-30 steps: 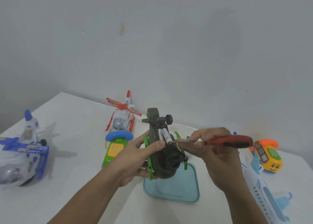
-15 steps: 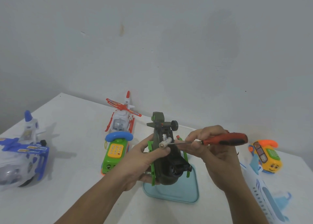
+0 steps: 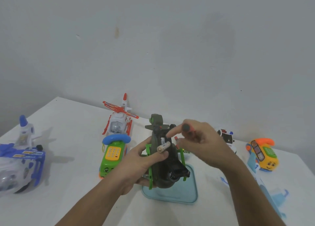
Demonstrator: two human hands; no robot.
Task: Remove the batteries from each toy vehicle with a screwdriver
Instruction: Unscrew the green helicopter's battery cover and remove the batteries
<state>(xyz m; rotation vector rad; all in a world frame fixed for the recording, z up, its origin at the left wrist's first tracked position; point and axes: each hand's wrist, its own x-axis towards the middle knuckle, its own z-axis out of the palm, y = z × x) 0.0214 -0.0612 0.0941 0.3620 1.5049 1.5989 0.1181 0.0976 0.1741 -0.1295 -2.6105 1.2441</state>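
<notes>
My left hand (image 3: 136,164) grips a dark green toy helicopter (image 3: 166,167) with bright green skids, held belly-up above a teal tray (image 3: 192,191). One battery (image 3: 163,147) sticks up out of the helicopter's open compartment, its end just above my left thumb. My right hand (image 3: 202,143) holds the red-handled screwdriver (image 3: 188,129) with its dark butt end facing me. The right index finger reaches to the compartment beside the battery. The screwdriver's shaft is hidden behind the hand.
On the white table stand a blue and white plane (image 3: 17,159) at left, a red and white helicopter (image 3: 119,121), a green toy phone car (image 3: 112,155), a police car (image 3: 227,139), an orange and yellow phone car (image 3: 263,153) and a pale blue airliner (image 3: 272,196) at right.
The battery has tipped further out of the compartment. My right hand swung the screwdriver from lying sideways with its tip at the battery to pointing its butt toward me, index finger now at the compartment.
</notes>
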